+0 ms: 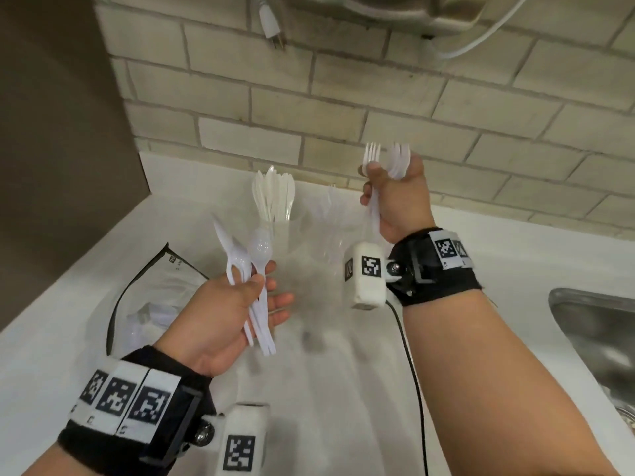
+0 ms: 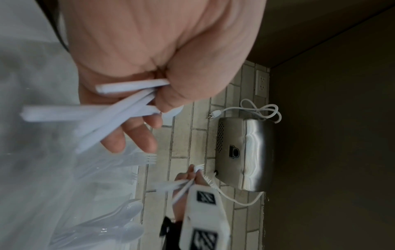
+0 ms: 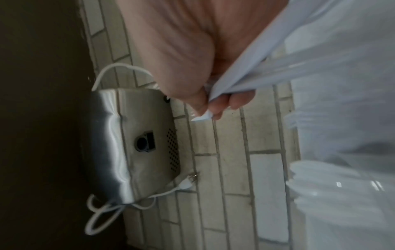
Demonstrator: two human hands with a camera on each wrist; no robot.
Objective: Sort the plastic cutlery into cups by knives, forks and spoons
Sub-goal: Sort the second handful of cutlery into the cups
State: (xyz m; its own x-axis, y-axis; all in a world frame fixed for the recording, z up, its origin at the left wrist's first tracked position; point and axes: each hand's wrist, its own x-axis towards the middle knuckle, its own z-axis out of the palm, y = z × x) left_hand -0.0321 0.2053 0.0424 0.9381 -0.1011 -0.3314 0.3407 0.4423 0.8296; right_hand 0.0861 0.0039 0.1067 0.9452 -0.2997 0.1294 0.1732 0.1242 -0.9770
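My left hand (image 1: 264, 280) grips a mixed bundle of white plastic cutlery (image 1: 256, 255), with spoon bowls and a knife tip pointing up; its handles (image 2: 102, 110) cross my palm in the left wrist view. Raised near the tiled wall, my right hand (image 1: 374, 180) pinches several white forks (image 1: 386, 158), tines up, handles (image 3: 241, 74) hanging below. Between the hands, clear cups stand on the counter: one (image 1: 275, 204) holds what look like knives, another (image 1: 330, 214) holds forks. The left wrist view shows forks (image 2: 138, 159) and spoons (image 2: 126, 219) in cups.
A crumpled clear plastic bag (image 1: 151, 297) with a black edge lies at the left on the white counter (image 1: 343, 389). A steel sink (image 1: 594, 341) sits at the right. A metal hand dryer (image 2: 245, 152) with a loose white cord hangs on the wall.
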